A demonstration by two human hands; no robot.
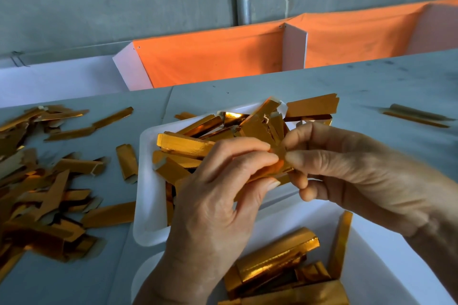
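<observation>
Head view: left hand (218, 195) and right hand (347, 173) both pinch one small folded gold foil-card strip (270, 171) above a white plastic tray (148, 181) of similar strips.

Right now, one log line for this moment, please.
left hand: holds gold strip | right hand: pinches strip | place: above white tray

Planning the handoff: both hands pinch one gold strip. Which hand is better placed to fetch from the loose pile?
Left, likely. The left hand lies toward the pile; the right hand would cross the tray.
</observation>
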